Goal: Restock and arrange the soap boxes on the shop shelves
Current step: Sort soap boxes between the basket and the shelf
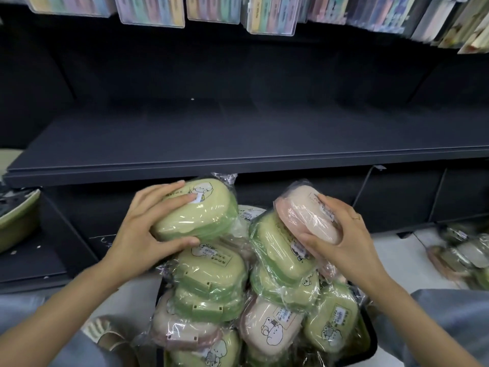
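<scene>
Dark shop shelving filled the view, with one wide black shelf (238,144) running across the middle, bare on top. Above it hung clear packs of pastel items (152,10), too blurred to name. You were low in front of it, grey trouser legs at both bottom corners.

Your left hand (148,229) gripped a green soap box (197,210) in clear wrap, fingers spread over its lid, thumb curled under the near edge. It was held just below the shelf's front lip, above the pile.

Your right hand (341,234) gripped a pink soap box (308,214), also wrapped, thumb on the near end, fingers curled round the far side. A thin ring sat on one finger. That box was tilted and touched a green box beneath it.

Below both hands was a heap of wrapped soap boxes (264,308), green and pink mixed, with cartoon labels, piled in a black bin (370,340) between your knees.

More wrapped boxes (463,255) lay on the pale floor at right, blurred. A green basin (18,221) sat on the lower left shelf.
</scene>
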